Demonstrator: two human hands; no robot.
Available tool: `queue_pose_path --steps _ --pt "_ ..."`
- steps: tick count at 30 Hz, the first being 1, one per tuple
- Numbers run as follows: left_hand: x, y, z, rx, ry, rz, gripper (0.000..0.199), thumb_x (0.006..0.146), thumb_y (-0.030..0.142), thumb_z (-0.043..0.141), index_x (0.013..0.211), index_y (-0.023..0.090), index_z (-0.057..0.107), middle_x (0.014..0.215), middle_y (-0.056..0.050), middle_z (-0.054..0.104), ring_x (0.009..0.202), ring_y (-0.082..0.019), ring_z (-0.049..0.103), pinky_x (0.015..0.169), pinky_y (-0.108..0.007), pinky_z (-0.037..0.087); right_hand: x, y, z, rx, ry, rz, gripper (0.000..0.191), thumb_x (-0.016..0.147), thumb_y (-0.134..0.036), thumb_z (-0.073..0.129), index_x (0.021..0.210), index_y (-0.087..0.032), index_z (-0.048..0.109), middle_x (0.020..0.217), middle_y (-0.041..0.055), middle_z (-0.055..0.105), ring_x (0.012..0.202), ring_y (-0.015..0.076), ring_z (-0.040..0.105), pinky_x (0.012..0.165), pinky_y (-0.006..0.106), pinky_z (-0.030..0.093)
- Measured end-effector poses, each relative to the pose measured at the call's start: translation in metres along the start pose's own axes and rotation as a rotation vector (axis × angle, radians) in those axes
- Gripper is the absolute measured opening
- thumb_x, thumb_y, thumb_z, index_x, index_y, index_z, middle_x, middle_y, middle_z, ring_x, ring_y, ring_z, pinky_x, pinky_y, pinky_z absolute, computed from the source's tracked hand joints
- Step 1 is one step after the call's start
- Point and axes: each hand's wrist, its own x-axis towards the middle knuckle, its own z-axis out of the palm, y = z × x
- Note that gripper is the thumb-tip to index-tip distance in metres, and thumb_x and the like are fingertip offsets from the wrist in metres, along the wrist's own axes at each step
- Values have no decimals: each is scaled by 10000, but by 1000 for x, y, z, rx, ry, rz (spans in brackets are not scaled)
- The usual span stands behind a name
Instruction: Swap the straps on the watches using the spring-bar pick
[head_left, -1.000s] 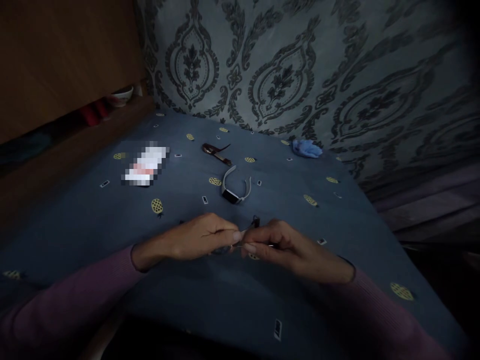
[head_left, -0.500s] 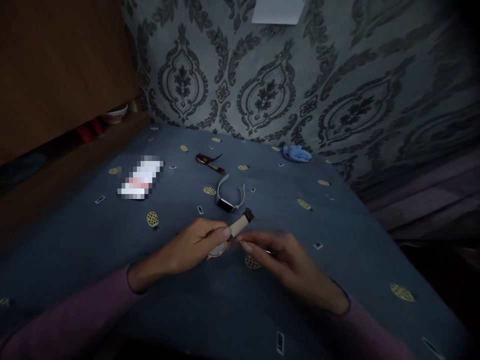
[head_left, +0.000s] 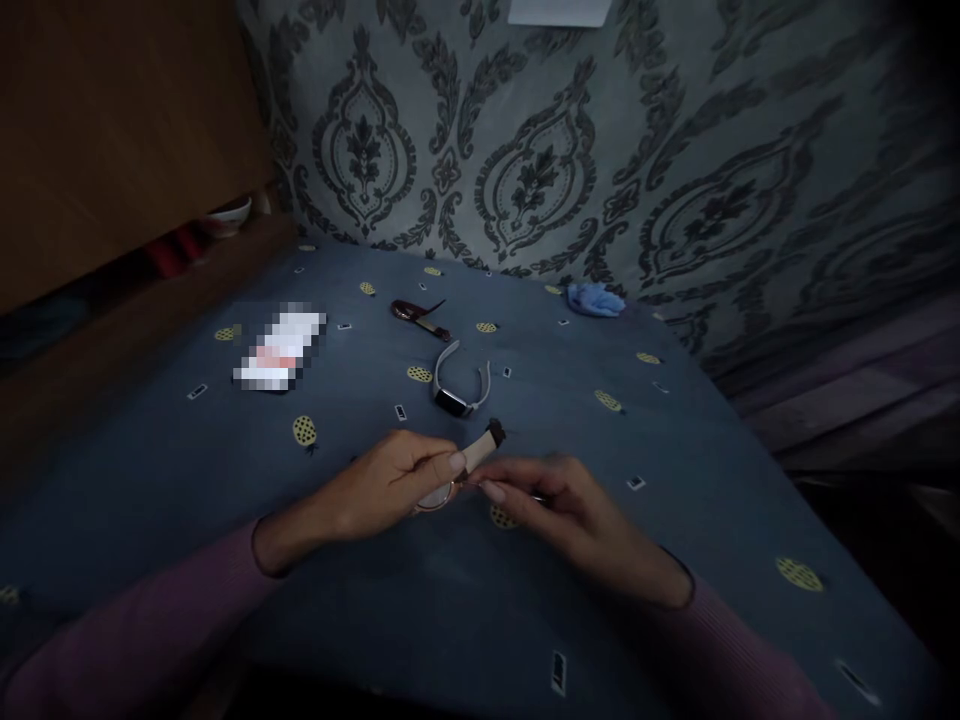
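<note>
My left hand [head_left: 390, 490] is closed on a wristwatch [head_left: 435, 497] with a round, gold-coloured case. Its pale strap [head_left: 481, 453] with a dark end sticks up past my thumb; part of the watch is hidden under my fingers. My right hand [head_left: 574, 505] pinches a thin metal tool [head_left: 540, 499], whose narrow tip meets the edge of the case near the strap. Most of this tool is covered by my fingers. Just beyond my hands lies a smartwatch [head_left: 451, 402] with a light band, and farther back a dark brown strap watch [head_left: 420, 318].
A phone [head_left: 281, 350] with a blurred-out bright screen lies on the left of the blue tablecloth [head_left: 360, 620]. Near the wall sits a crumpled blue cloth [head_left: 595, 299]. A wooden cabinet [head_left: 127, 140] borders the table at the left, with a bowl [head_left: 227, 217] on its shelf.
The view has tilted slightly. Both hands keep hold of the watch and the thin tool, and the tool's tip stays at the case edge.
</note>
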Motion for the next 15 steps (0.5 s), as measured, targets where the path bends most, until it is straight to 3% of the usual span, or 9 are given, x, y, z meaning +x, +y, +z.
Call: queue_pose_path --steps 4,8,15 --pt "0 0 0 41 3 22 418 984 441 387 663 184 462 602 59 400 545 -90 365 508 -216 312 1 2 -1 34 -25 19 344 987 -425 534 1006 -168 762 682 5 610 602 115 482 587 247 427" --pt "1 0 0 47 -7 23 420 986 447 382 667 184 460 604 61 390 547 -91 365 515 -224 315 1 5 -1 52 -38 2 329 989 -405 540 1009 -167 766 627 -25 526 544 90 381 519 232 353" --pt "1 0 -1 29 -31 29 424 992 454 382 673 184 455 614 58 406 560 -94 368 527 -227 317 1 10 -2 106 -54 16 333 986 -408 552 1015 -155 766 611 -24 507 532 90 376 498 231 332"
